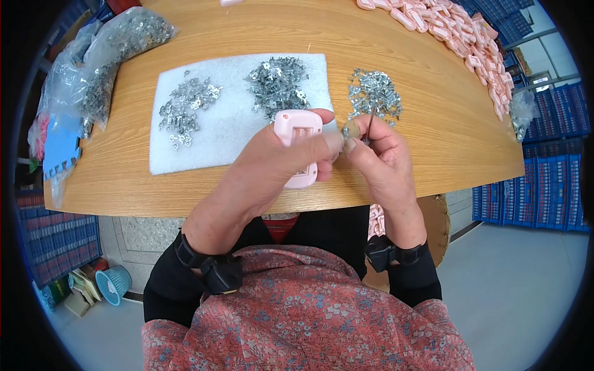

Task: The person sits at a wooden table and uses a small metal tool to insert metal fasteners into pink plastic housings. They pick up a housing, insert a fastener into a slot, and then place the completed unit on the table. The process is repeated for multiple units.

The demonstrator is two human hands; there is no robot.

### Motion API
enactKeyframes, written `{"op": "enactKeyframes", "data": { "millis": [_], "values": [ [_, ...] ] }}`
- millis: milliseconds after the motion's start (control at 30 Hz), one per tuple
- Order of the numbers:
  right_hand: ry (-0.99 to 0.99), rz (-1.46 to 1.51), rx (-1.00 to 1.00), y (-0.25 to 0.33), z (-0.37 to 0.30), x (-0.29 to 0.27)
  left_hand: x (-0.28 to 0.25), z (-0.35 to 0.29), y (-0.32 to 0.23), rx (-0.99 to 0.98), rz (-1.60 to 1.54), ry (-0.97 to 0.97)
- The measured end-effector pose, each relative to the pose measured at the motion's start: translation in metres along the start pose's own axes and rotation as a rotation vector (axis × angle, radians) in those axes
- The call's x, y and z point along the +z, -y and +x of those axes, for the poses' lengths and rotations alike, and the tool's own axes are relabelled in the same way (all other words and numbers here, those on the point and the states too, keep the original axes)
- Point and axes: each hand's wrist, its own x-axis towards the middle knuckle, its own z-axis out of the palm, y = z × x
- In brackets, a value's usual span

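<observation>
My left hand (263, 154) is closed around a pale pink plastic casing (304, 181), held upright above the table's near edge. The casing has a rectangular recess and small round holes at its corners. Close against my left thumb, my right hand (383, 164) pinches a small silvery metal piece (346, 132). A thin dark metal tool (371, 121) also sticks up from between the right fingers; its kind is not clear. Beyond the casing, a heap of small metal pieces (277, 83) lies on a white foam sheet (232, 67).
Another scatter of metal pieces (185, 108) lies on the foam's left; a loose pile (375, 93) sits right of it. Pink casings (455, 28) are heaped far right. Clear bags of metal parts (102, 83) stand left. Blue bins (532, 191) flank the table (433, 142).
</observation>
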Motion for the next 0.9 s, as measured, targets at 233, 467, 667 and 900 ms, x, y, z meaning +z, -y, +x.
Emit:
{"op": "enactKeyframes", "data": {
  "millis": [233, 467, 667, 900],
  "values": [
    [0.086, -0.689, -0.398, 0.016, 0.016, 0.005, -0.009, 0.002, 0.008, -0.125, -0.282, 0.069],
    [0.131, -0.962, -0.453, 0.019, 0.019, 0.01, -0.004, 0.0, 0.011, -0.192, -0.218, -0.034],
    [0.082, -1.124, -0.361, 0.032, 0.009, 0.024, -0.005, -0.002, 0.014, -0.197, -0.095, 0.025],
    [0.084, -1.028, -0.301, 0.031, 0.005, 0.022, -0.005, -0.005, 0.012, -0.23, -0.1, 0.074]
  ]
}}
